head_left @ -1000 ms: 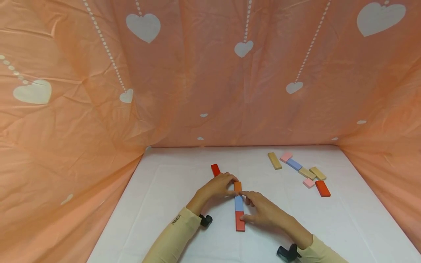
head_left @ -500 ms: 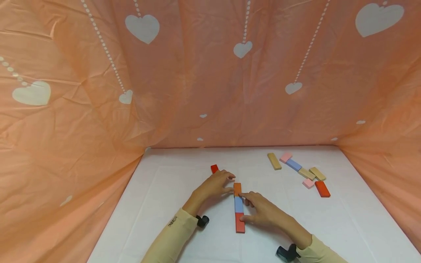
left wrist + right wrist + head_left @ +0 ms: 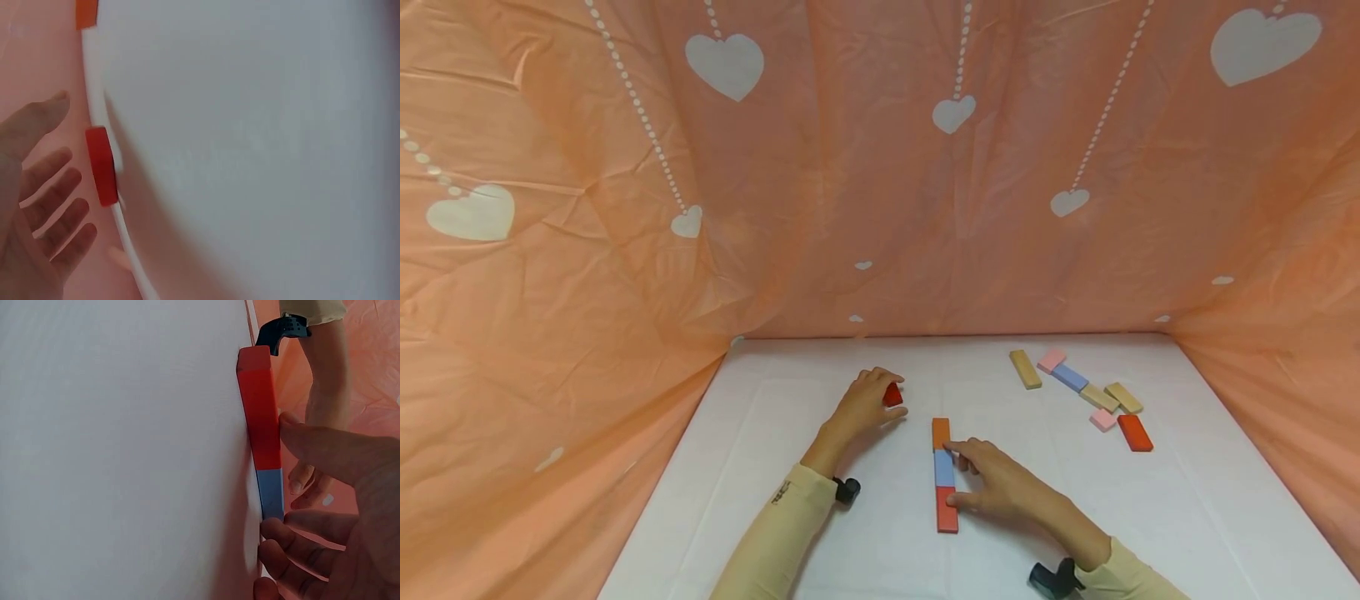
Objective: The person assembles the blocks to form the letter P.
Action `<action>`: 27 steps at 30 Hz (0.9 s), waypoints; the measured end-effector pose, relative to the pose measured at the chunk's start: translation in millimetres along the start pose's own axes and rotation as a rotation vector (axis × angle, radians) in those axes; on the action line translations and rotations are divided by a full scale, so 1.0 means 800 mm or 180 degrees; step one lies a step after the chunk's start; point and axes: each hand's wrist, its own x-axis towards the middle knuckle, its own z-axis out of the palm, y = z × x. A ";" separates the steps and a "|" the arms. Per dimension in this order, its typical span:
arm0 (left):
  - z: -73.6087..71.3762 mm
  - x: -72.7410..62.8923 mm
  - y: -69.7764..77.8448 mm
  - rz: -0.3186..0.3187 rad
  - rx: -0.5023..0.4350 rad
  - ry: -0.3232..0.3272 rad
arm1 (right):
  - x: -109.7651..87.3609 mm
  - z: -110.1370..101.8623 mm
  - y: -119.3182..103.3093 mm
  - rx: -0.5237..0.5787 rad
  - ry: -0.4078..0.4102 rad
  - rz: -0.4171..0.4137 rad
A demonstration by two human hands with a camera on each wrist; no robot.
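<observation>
A row of three flat blocks runs away from the body on the white table: a red block (image 3: 947, 518) nearest, a blue block (image 3: 944, 469) in the middle, an orange block (image 3: 940, 432) at the far end. My right hand (image 3: 1003, 483) lies along its right side, thumb at the red block and index fingertip near the orange-blue joint. In the right wrist view that thumb meets the red block (image 3: 259, 419). Farther left, my left hand (image 3: 857, 404) spreads thumb and fingers around a separate red block (image 3: 892, 395); the left wrist view shows this red block (image 3: 101, 165) apart from the fingertips.
At the back right lie several loose blocks: a tan block (image 3: 1026, 369), a pink block (image 3: 1052, 360), a blue block (image 3: 1070, 377), more tan ones, a smaller pink block (image 3: 1103, 419) and a red block (image 3: 1135, 433). An orange heart-patterned cloth (image 3: 880, 183) hangs behind and at the sides.
My left hand has left the orange end of the row and moved left and away to the separate red block. The right hand stays at the row.
</observation>
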 end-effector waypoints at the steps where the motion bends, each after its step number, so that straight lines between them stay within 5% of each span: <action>1: -0.001 0.000 -0.002 -0.0017 0.0018 0.0006 | 0.000 0.000 0.000 -0.0002 0.0001 -0.0002; 17: -0.004 -0.002 -0.018 -0.0401 -0.0121 0.0044 | 0.000 0.002 0.003 -0.0045 0.0017 -0.0074; 27: -0.005 0.001 -0.019 -0.0455 -0.0112 0.0010 | 0.001 0.002 0.005 -0.0055 -0.0016 -0.0018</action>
